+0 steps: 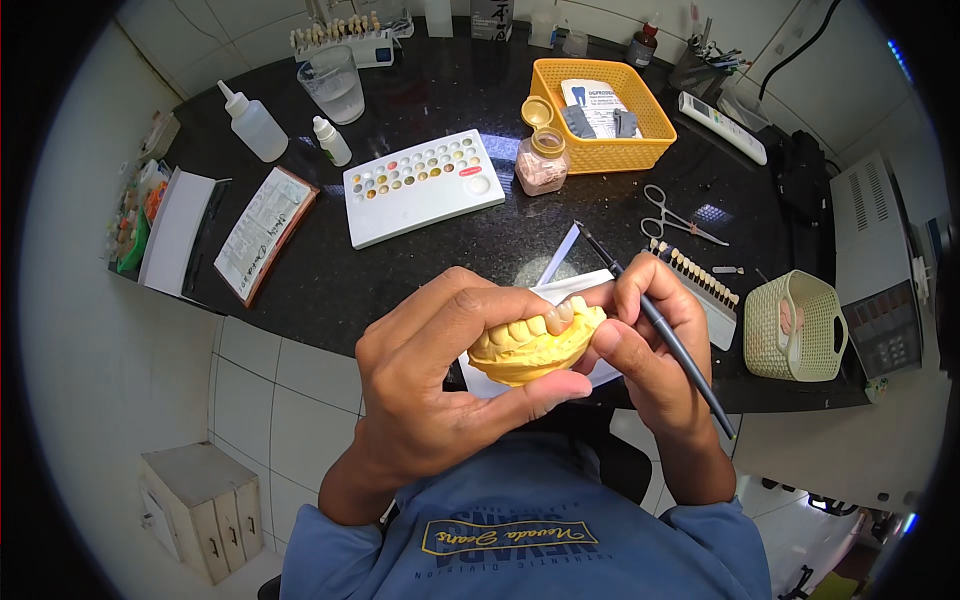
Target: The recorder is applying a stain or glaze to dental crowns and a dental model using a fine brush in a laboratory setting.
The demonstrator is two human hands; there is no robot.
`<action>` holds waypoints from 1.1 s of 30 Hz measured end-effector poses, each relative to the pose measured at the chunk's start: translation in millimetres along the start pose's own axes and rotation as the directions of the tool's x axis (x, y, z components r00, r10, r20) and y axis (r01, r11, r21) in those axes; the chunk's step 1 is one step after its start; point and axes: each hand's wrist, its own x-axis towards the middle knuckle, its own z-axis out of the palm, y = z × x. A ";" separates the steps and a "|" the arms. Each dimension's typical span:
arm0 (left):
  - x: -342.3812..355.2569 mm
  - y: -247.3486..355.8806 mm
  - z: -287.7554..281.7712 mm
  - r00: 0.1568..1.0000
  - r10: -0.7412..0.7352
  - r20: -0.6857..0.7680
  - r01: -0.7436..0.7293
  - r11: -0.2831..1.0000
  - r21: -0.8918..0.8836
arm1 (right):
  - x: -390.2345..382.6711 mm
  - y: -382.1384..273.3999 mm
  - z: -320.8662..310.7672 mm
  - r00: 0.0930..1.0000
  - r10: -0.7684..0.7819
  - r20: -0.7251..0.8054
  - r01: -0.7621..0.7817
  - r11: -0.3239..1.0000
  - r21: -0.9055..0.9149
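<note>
My left hand [420,370] is closed round a yellow dental cast [525,358], fingers over the row of teeth and thumb along the base. Toward its right end, a greyish, glossy tooth [560,318] stands out from the yellow ones. In my right hand [660,375] rests a slim dark brush [682,353], slanting across the fingers with its pointed tip up and away from the cast. The right thumb and fingertips also touch the cast's right end. White paper [485,384] lies beneath, partly hidden by the hands.
Beyond the hands lie a white palette [420,218] with coloured wells, an open jar [541,172] of pink powder and a yellow basket [625,157]. Scissor-handled forceps [680,217], a tooth shade guide [718,320] and a pale green basket [770,350] are at right; a squeeze bottle [260,130] stands left.
</note>
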 end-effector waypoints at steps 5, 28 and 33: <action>-0.2 -0.4 1.2 0.999 0.039 -0.009 -0.039 0.999 0.031 | 1.1 0.6 -1.3 1.000 0.004 0.011 -0.004 1.000 -0.010; -1.9 -5.9 8.4 0.985 0.171 -0.036 -0.157 0.957 0.243 | 6.5 8.0 -4.3 1.000 -0.024 0.001 0.024 0.997 0.075; -5.2 -13.8 13.7 0.966 0.252 -0.066 -0.230 0.944 0.238 | 2.6 5.3 -3.8 0.999 -0.053 0.011 0.053 0.998 0.044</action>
